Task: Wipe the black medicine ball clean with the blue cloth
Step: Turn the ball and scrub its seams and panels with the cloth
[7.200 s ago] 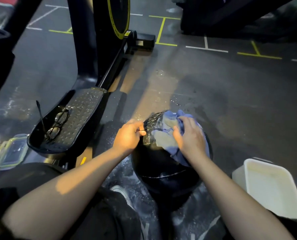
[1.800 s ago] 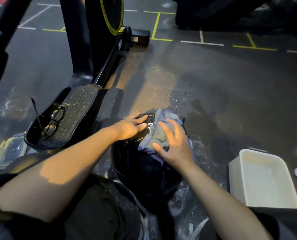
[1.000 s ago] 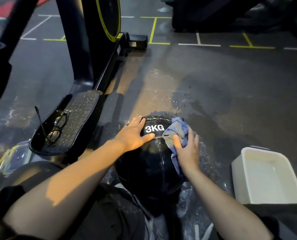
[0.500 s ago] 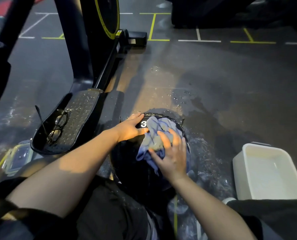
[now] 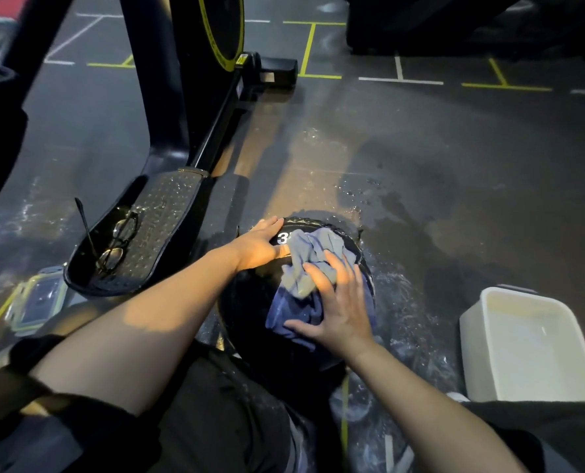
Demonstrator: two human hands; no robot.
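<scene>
Since prev. frame: right hand w/ blue cloth slid nearer across ball top. Fingers spread flat, pressing cloth. Left hand flat, steadying medicine ball on wet floor. Ball likely heavy, slick; brace at sides.

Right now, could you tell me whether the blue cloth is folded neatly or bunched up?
Bunched up: the cloth lies crumpled in loose folds on the ball under the right hand.

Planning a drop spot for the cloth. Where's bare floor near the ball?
Bare floor beyond the medicine ball, toward the tape lines. Crowded left: footplate with glasses, container. White tub fills the right.
</scene>
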